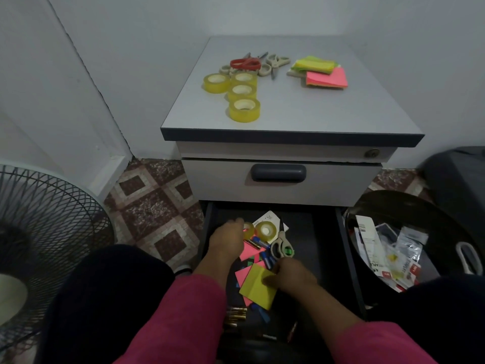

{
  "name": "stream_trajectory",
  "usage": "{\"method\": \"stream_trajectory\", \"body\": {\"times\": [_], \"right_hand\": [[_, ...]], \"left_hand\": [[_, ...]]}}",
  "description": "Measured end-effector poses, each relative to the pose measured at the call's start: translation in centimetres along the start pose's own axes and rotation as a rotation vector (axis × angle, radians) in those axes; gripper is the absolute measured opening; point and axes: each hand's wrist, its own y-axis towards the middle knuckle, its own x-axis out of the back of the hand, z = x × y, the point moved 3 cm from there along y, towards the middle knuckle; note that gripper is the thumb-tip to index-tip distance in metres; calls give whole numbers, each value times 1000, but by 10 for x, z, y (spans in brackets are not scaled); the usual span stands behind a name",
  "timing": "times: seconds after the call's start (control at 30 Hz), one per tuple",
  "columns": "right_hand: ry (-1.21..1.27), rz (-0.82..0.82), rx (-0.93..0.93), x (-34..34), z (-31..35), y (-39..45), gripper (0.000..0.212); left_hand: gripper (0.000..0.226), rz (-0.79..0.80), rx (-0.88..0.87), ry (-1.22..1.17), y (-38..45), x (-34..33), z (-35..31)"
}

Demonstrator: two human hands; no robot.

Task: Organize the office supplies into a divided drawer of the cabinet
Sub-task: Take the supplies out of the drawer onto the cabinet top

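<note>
In the open bottom drawer point(210, 227), the right hand point(291, 274) pinches a yellow pad point(256, 290) and the left hand point(227, 237) curls on a tape roll point(248, 229); it is best to lift each one straight up, without dragging the loose batteries point(236, 315).

A home office corner: drawer cabinet point(283, 179), floor fan point(39, 232), patterned floor tiles point(152, 206)

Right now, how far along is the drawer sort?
Done: four tape rolls, scissors and sticky notes sit grouped on the cabinet top. In hand: left hand reaches a tape roll; right hand holds a yellow note pad. Left: loose batteries, notes and scissors remain in the open drawer.
</note>
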Motion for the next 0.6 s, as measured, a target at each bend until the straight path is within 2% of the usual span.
{"method": "stream_trajectory", "body": {"times": [0.03,0.1,0.17,0.23,0.33,0.43,0.6], "right_hand": [[-62,-50,-15,-2,5,-4,33],[-183,-135,-4,-7,15,-10,36],[-257,-178,18,-13,22,-12,33],[-275,-180,20,-16,25,-11,32],[-193,-161,-26,-18,22,-8,33],[-23,-94,-82,-16,19,-4,32],[210,79,-15,-10,17,5,29]], "left_hand": [[27,-54,-46,0,0,2,-3],[37,-64,-98,25,1,-1,-8],[56,23,-156,155,3,-7,-13],[65,105,-199,263,3,-12,-18],[61,160,-212,359,3,-20,-21],[50,126,-216,363,5,-20,-24],[51,102,-178,329,6,-19,-24]]}}
